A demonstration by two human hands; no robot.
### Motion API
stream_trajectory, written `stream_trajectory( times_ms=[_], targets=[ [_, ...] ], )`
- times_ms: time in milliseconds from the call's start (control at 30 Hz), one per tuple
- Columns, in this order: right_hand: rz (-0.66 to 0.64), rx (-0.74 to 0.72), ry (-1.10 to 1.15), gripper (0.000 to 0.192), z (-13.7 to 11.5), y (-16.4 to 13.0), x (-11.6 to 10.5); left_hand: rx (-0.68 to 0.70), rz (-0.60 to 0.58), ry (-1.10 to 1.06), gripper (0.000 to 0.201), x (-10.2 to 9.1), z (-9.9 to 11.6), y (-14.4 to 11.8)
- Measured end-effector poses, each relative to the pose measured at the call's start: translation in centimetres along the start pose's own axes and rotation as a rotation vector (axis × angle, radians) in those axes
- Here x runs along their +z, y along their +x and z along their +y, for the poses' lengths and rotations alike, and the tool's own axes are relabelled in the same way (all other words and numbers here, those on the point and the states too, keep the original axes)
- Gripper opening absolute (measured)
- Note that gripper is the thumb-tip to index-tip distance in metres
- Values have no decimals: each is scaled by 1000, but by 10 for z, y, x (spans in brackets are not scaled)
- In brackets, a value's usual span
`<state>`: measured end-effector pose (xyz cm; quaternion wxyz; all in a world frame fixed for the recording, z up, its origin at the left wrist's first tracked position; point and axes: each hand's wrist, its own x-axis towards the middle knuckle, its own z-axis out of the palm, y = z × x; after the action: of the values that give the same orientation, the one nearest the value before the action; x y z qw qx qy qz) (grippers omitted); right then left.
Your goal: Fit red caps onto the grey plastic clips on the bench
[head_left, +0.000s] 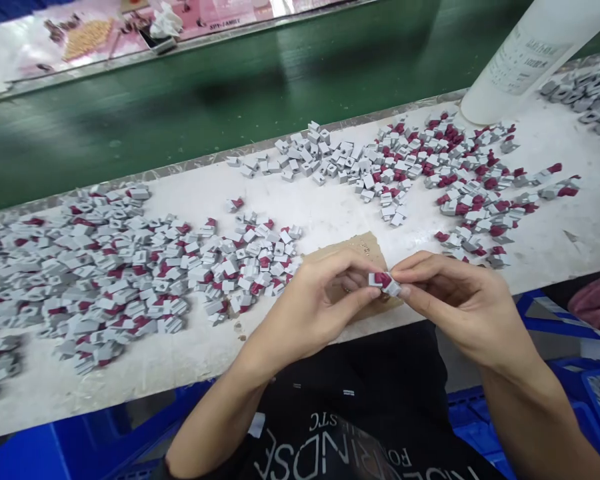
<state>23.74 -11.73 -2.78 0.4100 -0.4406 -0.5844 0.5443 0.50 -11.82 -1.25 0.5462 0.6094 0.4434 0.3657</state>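
Note:
Between both hands, close to the table's front edge, is a small grey and dark-red plastic part (384, 281). My left hand (325, 293) pinches its left end between thumb and fingers. From the other side, my right hand (445, 297) grips its right end with thumb and fingertips. A piece of brown cardboard (373, 247) lies on the table beneath the hands, partly covered by them. Loose grey and dark-red parts (260, 253) are spread to the left of my left hand, and more such parts (475, 193) lie beyond my right hand.
All-grey parts (325, 157) lie at the middle back of the white table (190, 200). A large white bottle (520, 67) stands at the back right, with more grey pieces (590, 100) beside it. Behind runs a green surface (205, 87). Blue crates (105, 433) are below the table's edge.

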Motion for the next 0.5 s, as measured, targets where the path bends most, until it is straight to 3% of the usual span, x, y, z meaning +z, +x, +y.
stream_trajectory(
  times_ms=[100,233,300,400,500],
  targets=[
    [-5,-25,-158,11,4,3,-11,29,55,221,12,-25,4,-4],
    [374,-71,-533,12,4,8,-48,-42,531,649,22,-88,-2,-13],
    [487,-46,-737,11,4,7,-69,-168,673,794,31,-123,-12,-17],
    [448,-23,-946,14,12,5,-87,-255,629,912,26,-163,-29,-20],
    [393,-78,-1008,19,29,7,-90,-289,506,987,27,-185,-41,-18]
  ],
)
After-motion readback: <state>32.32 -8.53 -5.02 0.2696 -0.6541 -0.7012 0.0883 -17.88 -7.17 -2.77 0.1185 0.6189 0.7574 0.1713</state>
